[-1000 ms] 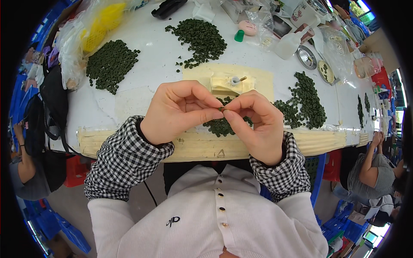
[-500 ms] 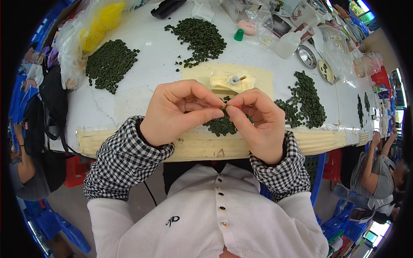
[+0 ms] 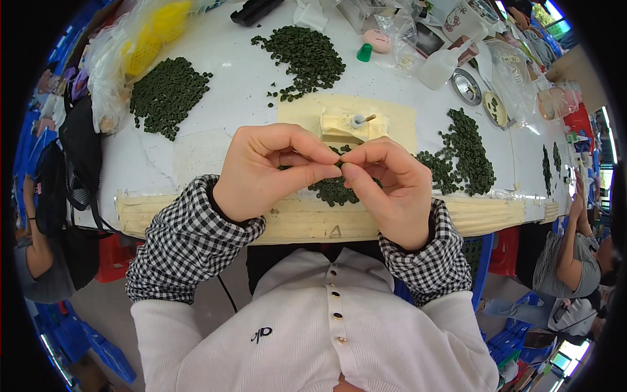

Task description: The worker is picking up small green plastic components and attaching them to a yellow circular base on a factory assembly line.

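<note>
My left hand [image 3: 274,166] and my right hand [image 3: 390,186] meet fingertip to fingertip above the front of the table. Thumb and forefinger of each are pinched on one small dark green piece [image 3: 340,164], mostly covered by the fingertips. Below them lies a heap of small dark green ring-like pieces [image 3: 334,191], partly hidden by my hands. Just beyond stands a cream-coloured block [image 3: 331,122] with a short upright peg [image 3: 363,120] in a grey-white base.
More green heaps lie at far left [image 3: 168,97], far middle [image 3: 307,62] and right [image 3: 467,157]. A padded cream strip [image 3: 300,222] runs along the table's front edge. A white bottle [image 3: 439,67], round metal tin [image 3: 466,86] and plastic bags [image 3: 513,78] crowd the far right. Co-workers sit at both sides.
My fingertips have shifted slightly around the small green piece; both hands stay in nearly the same place. At right, a co-worker's arms have moved.
</note>
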`<state>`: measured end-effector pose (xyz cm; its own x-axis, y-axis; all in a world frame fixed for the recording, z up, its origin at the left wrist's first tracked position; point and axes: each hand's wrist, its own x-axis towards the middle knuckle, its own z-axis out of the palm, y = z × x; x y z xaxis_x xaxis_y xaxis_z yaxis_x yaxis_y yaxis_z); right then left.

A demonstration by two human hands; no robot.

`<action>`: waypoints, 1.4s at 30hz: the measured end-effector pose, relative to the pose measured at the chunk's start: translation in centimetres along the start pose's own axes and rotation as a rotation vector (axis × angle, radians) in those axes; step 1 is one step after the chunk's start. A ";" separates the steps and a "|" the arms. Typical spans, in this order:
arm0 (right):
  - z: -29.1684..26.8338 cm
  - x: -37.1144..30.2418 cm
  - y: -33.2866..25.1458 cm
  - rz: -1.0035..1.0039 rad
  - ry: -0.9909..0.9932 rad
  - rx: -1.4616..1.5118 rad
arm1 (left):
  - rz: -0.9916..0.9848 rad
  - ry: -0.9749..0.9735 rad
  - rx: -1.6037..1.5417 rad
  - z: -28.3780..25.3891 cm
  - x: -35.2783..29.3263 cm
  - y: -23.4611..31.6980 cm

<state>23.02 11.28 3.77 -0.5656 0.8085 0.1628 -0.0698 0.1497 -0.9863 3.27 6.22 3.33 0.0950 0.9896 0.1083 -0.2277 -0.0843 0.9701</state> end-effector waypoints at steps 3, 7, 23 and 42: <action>0.0 -0.1 -0.2 0.011 0.003 0.016 | 0.027 0.020 0.009 0.0 0.1 0.0; -0.2 -0.1 -0.2 -0.043 -0.025 -0.039 | 0.038 0.026 0.065 0.0 0.0 0.2; -1.0 0.6 -0.3 -0.300 -0.198 -0.218 | -0.241 -0.119 -0.190 -0.6 0.5 1.1; -0.5 0.7 0.1 -0.601 -0.008 -0.627 | -0.308 -0.105 -0.070 -0.6 0.3 1.1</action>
<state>22.99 12.15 3.76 -0.5840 0.4882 0.6486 0.1061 0.8380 -0.5353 2.49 6.45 4.28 0.2680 0.9495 -0.1630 -0.2381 0.2292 0.9438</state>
